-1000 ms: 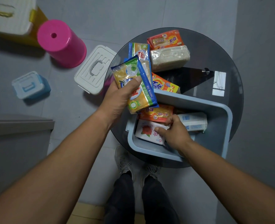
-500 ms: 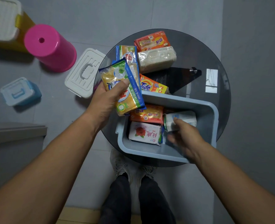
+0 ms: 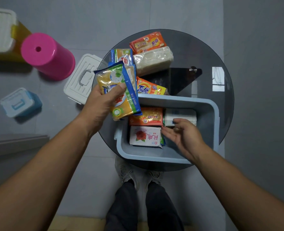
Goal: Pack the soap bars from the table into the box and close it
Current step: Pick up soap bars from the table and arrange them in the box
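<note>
A grey-blue box (image 3: pixel 209 104) stands open on a round glass table (image 3: pixel 204 52). Inside lie an orange soap pack (image 3: pixel 146 117), a white rose-print bar (image 3: pixel 144 137) and a white bar (image 3: pixel 181 114). My left hand (image 3: pixel 103 104) grips a yellow soap pack with blue edges (image 3: pixel 119 94) above the box's far-left corner. My right hand (image 3: pixel 182 137) hovers inside the box with fingers apart, holding nothing. On the table behind the box lie a Tide bar (image 3: pixel 150 88), a clear-wrapped pale bar (image 3: pixel 153 60), an orange pack (image 3: pixel 147 41) and another blue-edged pack (image 3: pixel 122 55).
A white lid with a handle (image 3: pixel 83 79) lies on the floor left of the table. A pink stool (image 3: pixel 46 55), a small blue box (image 3: pixel 20 102) and a yellow box with a white lid (image 3: pixel 3 32) stand further left. My feet (image 3: pixel 138 174) are under the table's near edge.
My right hand let go of the rose-print bar, moved right to the white bar, and now hovers open over the box. My left hand keeps holding the yellow pack.
</note>
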Demonstrator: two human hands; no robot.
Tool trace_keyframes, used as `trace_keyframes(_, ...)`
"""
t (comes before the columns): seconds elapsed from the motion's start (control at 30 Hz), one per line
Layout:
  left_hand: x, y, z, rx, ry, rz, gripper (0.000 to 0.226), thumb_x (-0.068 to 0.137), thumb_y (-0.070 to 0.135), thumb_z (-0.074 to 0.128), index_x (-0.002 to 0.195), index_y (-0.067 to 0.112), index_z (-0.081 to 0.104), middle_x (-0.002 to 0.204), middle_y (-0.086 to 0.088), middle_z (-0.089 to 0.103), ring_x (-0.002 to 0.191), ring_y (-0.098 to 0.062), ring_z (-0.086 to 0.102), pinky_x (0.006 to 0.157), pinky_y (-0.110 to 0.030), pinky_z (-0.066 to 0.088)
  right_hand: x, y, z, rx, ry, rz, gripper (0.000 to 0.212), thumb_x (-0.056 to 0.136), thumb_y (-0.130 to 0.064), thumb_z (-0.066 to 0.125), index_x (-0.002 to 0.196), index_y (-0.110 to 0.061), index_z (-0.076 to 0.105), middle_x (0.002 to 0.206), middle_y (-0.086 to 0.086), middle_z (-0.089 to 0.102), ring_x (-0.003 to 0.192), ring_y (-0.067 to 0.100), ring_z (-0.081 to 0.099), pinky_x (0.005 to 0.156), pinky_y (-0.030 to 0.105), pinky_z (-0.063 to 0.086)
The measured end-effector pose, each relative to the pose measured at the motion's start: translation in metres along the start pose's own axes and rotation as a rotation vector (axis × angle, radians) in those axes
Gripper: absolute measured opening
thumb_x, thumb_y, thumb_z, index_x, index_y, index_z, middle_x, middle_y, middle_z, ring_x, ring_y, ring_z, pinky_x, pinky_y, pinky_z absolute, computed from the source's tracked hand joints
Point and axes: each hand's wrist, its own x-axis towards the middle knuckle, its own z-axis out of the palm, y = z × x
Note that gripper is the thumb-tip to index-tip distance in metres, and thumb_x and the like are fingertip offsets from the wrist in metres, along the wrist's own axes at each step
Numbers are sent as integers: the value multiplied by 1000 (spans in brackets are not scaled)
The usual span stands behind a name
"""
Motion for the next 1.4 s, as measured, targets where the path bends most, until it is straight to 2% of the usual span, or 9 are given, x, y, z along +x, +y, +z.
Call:
trace_keyframes(0.23,-11,15,7,118,-1,76,54,86,28,76,134,11,58,119,-4,75,104,-23,74,81,-41,62,-9,-26,-14,-436,101,2,28,102,-30,44,120,-11,53,122,17,62,100,36,70,87,46,59)
trace_keyframes(0.43,-27,26,54,281,-336,-25,51,80,23,82,125,13,61,110,-3,78,98,-17,76,79,-31,62,-48,-56,-40,-223,-25,-142,50,103,-49,36,106,-7,62,110,19,74,101,33,73,88,44,57)
trace_keyframes(0.53,-24,3,86,463,-502,-150,45,80,15,83,119,15,62,106,1,77,95,-11,74,80,-26,61,-56,-64,-54,-252,47,-385,46,105,-43,33,99,-9,63,102,18,76,94,31,75,84,41,59)
trace_keyframes(0.63,-10,-25,109,686,-715,-282,52,76,29,86,121,20,61,110,0,76,97,-16,75,87,-37,62,-55,-62,-69,-285,149,-601,38,105,-35,35,92,-13,63,97,15,74,91,31,74,78,33,60)
trace_keyframes(0.83,27,-45,141,927,-883,-428,50,74,40,84,117,21,67,107,-2,79,95,-21,77,91,-43,60,-46,-55,-81,-266,81,-655,39,95,-43,41,97,-12,64,101,15,73,89,23,70,78,28,56)
trace_keyframes(0.97,38,-59,154,1080,-943,-461,48,76,35,85,117,17,68,108,-3,77,95,-21,76,87,-38,62,-48,-52,-85,-288,29,-682,61,82,-73,52,101,-16,66,109,16,72,97,22,70,84,29,57)
trace_keyframes(1.13,42,-64,156,1123,-962,-465,61,73,44,87,123,21,61,113,0,73,98,-19,72,89,-38,60,-43,-51,-84,-345,40,-699,34,97,-40,39,100,-18,65,105,11,71,92,18,65,83,29,53)
trace_keyframes(1.27,38,-72,149,1186,-905,-314,73,68,55,85,125,23,52,118,1,65,103,-19,66,93,-43,57,-41,-50,-84,-394,46,-707,33,97,-39,38,101,-21,66,105,9,71,90,15,63,82,27,52)
trace_keyframes(1.4,37,-81,143,1102,-849,-247,71,54,68,84,109,27,67,108,3,74,97,-18,71,88,-46,60,-43,-51,-83,-452,51,-699,32,96,-38,39,100,-21,65,105,10,70,88,14,62,80,23,53)
